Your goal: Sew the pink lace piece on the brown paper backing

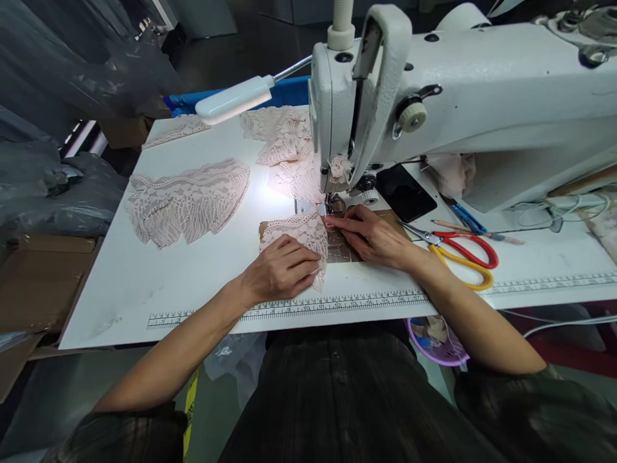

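A pale pink lace piece (296,225) lies at the front of the sewing machine's needle area, its right edge beside the presser foot (335,204). My left hand (284,269) rests on this lace with its fingers bent and drawn together on it. Part of the lace is hidden under that hand, and a corner hangs out below the fingertips. Close to the presser foot, my right hand (371,236) has its index finger stretched to the lace edge, its thumb apart and lower down. Beneath both hands is a brownish metal plate (344,252).
The white sewing machine (463,83) fills the right side. Red-and-yellow scissors (463,254), a black phone (405,193) and a blue cutter (465,215) lie right of my hand. More lace (193,199) lies left; a lamp (236,98) overhangs the table. A printed ruler (308,308) runs along the front edge.
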The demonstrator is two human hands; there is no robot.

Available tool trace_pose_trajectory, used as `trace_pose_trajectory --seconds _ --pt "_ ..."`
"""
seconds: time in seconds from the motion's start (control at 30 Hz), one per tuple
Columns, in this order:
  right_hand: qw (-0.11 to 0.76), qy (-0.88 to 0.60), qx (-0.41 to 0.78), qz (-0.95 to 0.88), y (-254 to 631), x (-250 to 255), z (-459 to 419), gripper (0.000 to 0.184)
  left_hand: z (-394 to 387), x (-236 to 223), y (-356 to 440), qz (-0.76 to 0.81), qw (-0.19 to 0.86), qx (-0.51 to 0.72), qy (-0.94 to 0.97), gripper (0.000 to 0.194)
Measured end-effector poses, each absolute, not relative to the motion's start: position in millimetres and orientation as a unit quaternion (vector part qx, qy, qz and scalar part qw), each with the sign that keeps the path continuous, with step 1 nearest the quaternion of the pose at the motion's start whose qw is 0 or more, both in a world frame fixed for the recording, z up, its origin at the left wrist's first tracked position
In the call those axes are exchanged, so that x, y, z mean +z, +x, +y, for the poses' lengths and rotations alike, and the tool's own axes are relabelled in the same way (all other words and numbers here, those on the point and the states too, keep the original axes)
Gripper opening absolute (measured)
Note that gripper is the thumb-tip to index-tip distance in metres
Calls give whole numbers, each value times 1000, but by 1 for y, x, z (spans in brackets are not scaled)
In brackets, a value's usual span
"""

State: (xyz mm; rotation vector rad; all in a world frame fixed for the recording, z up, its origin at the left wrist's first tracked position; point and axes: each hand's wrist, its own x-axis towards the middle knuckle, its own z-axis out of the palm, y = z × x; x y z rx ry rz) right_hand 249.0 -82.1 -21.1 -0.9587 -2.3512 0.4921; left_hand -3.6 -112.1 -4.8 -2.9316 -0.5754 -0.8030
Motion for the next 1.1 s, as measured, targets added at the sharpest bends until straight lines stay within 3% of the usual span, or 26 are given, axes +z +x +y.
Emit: trace_pose_trajectory --seconds 0.53,0.7,0.97,1.1 --pt "217 -320 148 -910 249 -16 -90 37 -115 -5 -4 -195 26 -277 -940 3" --pt "213 -321 143 -912 248 -18 -90 35 -114 7 -7 -207 -14 -291 -934 28" --pt "214 -322 151 -910 248 -16 -91 35 -81 10 -4 -300 53 -169 -937 22" --pt "212 -321 155 -910 248 -18 -89 35 -70 14 -11 -433 -46 -188 -881 20"
